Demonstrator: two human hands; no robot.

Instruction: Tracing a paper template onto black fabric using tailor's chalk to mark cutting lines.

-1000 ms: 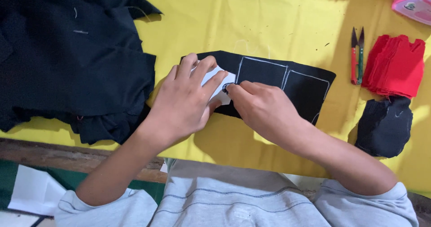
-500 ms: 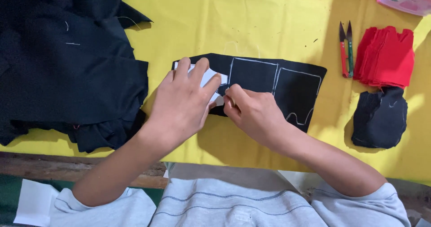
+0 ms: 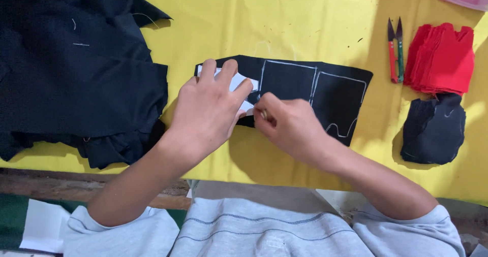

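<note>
Black fabric strip [image 3: 305, 92] lengthwise left-right, hands [image 3: 213, 109] pressing

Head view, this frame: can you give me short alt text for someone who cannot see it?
A left hand presses a white paper template flat on a strip of black cloth while the right hand traces beside it with something small, on a yellow table cover. Nearby lie a black fabric pile, thread snips and stacked red pieces.

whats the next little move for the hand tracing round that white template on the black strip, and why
Probably draw the right hand on along the white template's edge while the left hand presses it flat. The black fabric strip shows two chalked outlines to the right, and the right hand's marker sits at the template's lower right edge.
</note>
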